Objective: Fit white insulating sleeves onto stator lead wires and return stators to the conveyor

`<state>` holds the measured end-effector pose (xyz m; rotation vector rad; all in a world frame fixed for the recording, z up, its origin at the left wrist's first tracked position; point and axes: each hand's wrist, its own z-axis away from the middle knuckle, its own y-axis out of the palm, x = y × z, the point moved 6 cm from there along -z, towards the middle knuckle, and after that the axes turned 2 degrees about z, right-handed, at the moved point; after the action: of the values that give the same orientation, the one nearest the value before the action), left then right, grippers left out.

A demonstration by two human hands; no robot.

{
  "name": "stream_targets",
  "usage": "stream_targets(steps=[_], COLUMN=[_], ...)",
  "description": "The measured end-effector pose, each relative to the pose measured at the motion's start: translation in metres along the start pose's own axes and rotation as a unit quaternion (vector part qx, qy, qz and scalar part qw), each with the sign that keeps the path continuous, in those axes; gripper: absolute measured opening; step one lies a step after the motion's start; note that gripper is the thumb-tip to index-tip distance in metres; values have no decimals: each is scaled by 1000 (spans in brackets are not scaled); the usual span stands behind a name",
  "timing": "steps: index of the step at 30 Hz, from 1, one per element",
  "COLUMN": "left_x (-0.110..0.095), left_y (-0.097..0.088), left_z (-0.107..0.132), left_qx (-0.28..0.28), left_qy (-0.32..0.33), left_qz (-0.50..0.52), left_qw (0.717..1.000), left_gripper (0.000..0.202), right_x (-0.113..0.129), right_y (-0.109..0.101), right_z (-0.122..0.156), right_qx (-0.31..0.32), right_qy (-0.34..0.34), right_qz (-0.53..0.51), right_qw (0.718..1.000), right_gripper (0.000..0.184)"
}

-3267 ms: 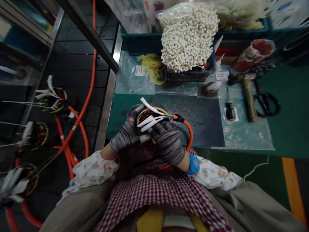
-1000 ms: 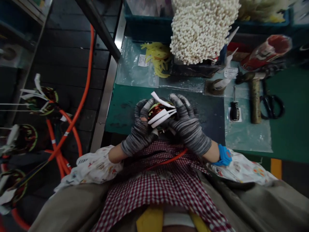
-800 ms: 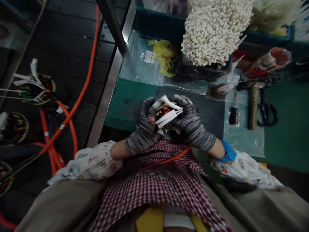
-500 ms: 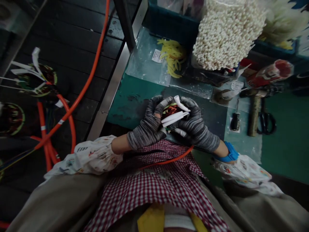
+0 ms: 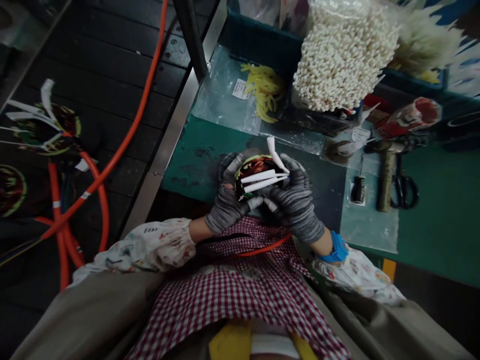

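Between my gloved hands is a motor stator (image 5: 258, 167), a round part with copper windings and a yellow-green rim. White sleeves (image 5: 262, 180) stick out across its face, and one bent sleeve (image 5: 275, 154) points up and away. My left hand (image 5: 230, 192) wraps round the stator's left side, thumb at the near edge. My right hand (image 5: 296, 195) grips the right side, by the sleeve ends. An orange cable (image 5: 266, 246) runs over the checked apron (image 5: 240, 295) below; where it meets the part is hidden under my right hand.
On the green bench (image 5: 442, 215) lie a hammer (image 5: 385, 180), scissors (image 5: 407, 192) and a small black-handled tool (image 5: 359, 190). Behind are yellow sleeves (image 5: 266, 90) and a bag of white tubes (image 5: 343, 60). Another stator (image 5: 48, 127) with orange cable (image 5: 140, 112) lies left, over dark slats.
The stator has turned in my hands and shows more of its windings. My left thumb has come in along the near edge, and my hands sit closer together. The whole view has shifted slightly.
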<state>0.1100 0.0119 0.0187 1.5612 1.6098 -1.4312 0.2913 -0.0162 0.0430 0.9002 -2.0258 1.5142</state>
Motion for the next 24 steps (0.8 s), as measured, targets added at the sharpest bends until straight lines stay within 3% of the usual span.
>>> stream_targets(steps=[5,10,19,24], left_x=[-8,-24,-28,-30], left_y=[4,11,18,21], left_z=[-16,-25,-29,-29], left_qx=[-42,-36,-9,6], left_qy=[28,60,59,55], left_qz=[13,-14,-29,-40], left_qw=[999,997,998,998], left_gripper=[82,79,92,91], right_x=[-9,-17,-16,-34], right_y=[-13,-29,-33,-30], right_z=[-2,-10,-36,-35], right_qx=[54,69,194,229], right_qy=[-33,-17,-151,-118], right_qz=[-46,-46,-77,-94], right_qw=[997,996,966,962], right_gripper=[43,49,40,36])
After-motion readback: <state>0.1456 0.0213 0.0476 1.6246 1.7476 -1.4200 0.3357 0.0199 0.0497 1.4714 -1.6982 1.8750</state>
